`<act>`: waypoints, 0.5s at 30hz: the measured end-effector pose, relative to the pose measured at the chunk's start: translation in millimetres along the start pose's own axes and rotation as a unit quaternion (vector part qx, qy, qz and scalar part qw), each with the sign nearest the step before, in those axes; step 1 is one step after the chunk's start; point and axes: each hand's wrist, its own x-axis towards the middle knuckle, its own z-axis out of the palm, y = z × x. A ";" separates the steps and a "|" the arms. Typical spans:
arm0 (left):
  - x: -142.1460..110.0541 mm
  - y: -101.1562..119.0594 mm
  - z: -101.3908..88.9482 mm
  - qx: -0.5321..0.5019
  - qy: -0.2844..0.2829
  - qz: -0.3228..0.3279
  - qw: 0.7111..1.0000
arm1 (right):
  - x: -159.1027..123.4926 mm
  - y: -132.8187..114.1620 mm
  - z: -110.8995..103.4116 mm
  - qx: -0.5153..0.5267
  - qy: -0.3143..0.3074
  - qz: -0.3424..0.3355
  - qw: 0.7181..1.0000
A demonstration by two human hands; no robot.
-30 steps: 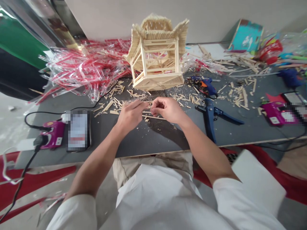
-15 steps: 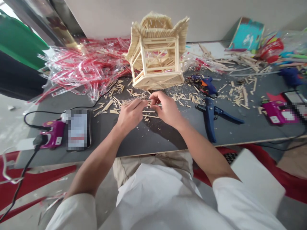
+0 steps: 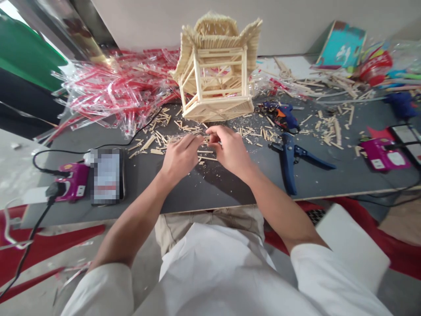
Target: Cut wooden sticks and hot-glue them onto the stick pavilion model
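The fingers of your left hand point(image 3: 181, 153) bunch together and point inward, tips low over the dark grey tabletop point(image 3: 197, 193); you may be pinching a sliver of wood, but I cannot tell. The thumb and forefinger of your right hand point(image 3: 232, 149) curl toward each other just beside those tips, and whether they grip anything I cannot tell either. Thin pale wooden sticks point(image 3: 208, 158) lie on the tabletop right under and between your two sets of fingertips.

Working left to right, a magenta plastic power block point(image 3: 73, 182) with black plugs sits well to the left of your fingers, and a black-edged phone point(image 3: 105, 177) lies closer to them. Beyond, up and to the left, spreads a heap of clear and red plastic wrappers point(image 3: 115, 92). Short cut wooden bits point(image 3: 148, 144) scatter just left of your fingers. Straight ahead of your fingertips stands a pale open-frame model house of wooden sticks point(image 3: 220, 109) with a flared roof. To the right of your fingers and farther back lies a blue glue gun with an orange trigger point(image 3: 285, 116); nearer you rests a dark blue hand cutter point(image 3: 289, 166), its handles spread. Well to the right is a second magenta plastic block point(image 3: 384, 154).
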 end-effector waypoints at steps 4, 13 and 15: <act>1.4 -0.2 -2.1 -0.015 0.007 -0.008 1.000 | -1.4 -0.7 2.2 -0.022 0.022 -0.031 0.999; 2.3 2.0 -4.7 -0.064 0.032 -0.032 0.997 | -6.3 -4.1 7.6 -0.078 0.044 -0.063 0.994; 2.3 2.0 -5.0 -0.080 0.032 -0.039 0.996 | -6.2 -4.6 6.7 -0.090 0.042 -0.067 0.993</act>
